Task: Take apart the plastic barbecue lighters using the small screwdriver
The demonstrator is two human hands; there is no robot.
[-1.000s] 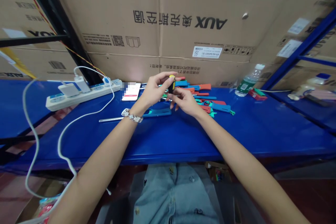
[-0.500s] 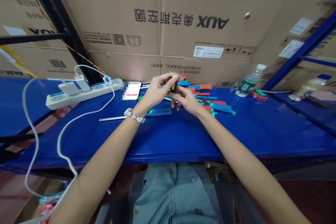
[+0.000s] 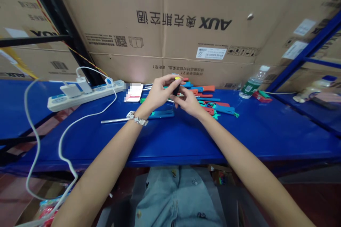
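A small screwdriver [image 3: 176,88] with a black handle and yellow cap stands nearly upright between my hands, its thin shaft pointing down. My left hand [image 3: 160,92] is closed around the upper handle. The fingers of my right hand [image 3: 189,102] are closed at the handle's lower end; what else they may hold is hidden. Below my left wrist lies a blue stick lighter [image 3: 162,114] with a long metal barrel pointing left. Behind and right of my hands is a pile of similar lighters and loose casing parts in blue, red and orange [image 3: 209,88].
A phone [image 3: 134,92] lies left of the pile. Further left, a white power strip [image 3: 87,94] has chargers and a trailing white cable [image 3: 69,127]. A water bottle [image 3: 253,84] and a small red box [image 3: 262,96] stand right. A large cardboard box [image 3: 119,14] backs the blue table [image 3: 186,145].
My right fingers have drawn in closer around the lower screwdriver handle, and the handle has turned or shifted slightly. The rest stays where it was.
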